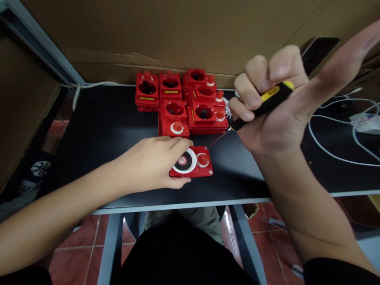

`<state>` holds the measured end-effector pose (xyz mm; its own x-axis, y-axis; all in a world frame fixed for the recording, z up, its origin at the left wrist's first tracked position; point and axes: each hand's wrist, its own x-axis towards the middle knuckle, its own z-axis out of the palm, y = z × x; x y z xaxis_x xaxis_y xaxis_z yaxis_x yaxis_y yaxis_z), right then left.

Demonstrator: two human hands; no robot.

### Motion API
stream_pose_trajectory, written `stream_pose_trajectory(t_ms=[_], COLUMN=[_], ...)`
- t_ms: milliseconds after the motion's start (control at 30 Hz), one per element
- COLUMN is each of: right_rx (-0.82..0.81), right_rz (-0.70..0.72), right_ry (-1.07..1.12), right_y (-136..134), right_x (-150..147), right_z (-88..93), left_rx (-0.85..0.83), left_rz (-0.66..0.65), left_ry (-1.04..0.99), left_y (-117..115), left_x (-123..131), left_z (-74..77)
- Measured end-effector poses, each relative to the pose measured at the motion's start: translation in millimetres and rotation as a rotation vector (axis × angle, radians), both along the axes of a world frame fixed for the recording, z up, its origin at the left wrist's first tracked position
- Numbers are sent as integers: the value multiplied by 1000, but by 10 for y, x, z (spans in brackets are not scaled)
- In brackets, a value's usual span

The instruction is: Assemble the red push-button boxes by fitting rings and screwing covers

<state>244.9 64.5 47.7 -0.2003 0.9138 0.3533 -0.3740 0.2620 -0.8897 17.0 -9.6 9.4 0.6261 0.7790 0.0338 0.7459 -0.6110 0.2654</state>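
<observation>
A red unit (pixel 197 164) lay flat near the front edge of the black table (pixel 103 130), face up, with its white ring and red button showing. The left hand (pixel 154 162) lay over its left side, fingers curled across the top and thumb against the near edge. This grip probably kept the unit from sliding under the tool. The right hand (pixel 276 118) had its fingers wrapped tight round the yellow-and-black handle of a screwdriver (pixel 264 103), with the thumb stuck out free. The shaft slanted down to the left, and its tip met the unit's far right corner, where a screw seemed to sit. A stack (pixel 184 103) of similar red units stood just behind, against the cardboard (pixel 178 35), apparently kept within reach. A white cable (pixel 335 154) looped on the table to the right, well apart from the unit.
</observation>
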Motion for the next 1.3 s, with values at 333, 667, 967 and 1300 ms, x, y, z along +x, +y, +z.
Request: stream_pose_trajectory(t_ms=[333,667,967,1300], right_rx=[-154,-60,-75,-110], right_rz=[208,196,160,268], right_ry=[-56,50,45,-13], right_y=[-56,-56,-37,-157], right_x=[-8,-61,-107,-145], right_z=[224,80,33,87], left_rx=[33,16,36,61], left_rz=[-17,-27,-25,-40], left_ry=[-24,-15,-30,-50], left_y=[9,5,-8,4], left_x=[-14,-12,-14,-17], left_z=[-35,-10,-24,-26])
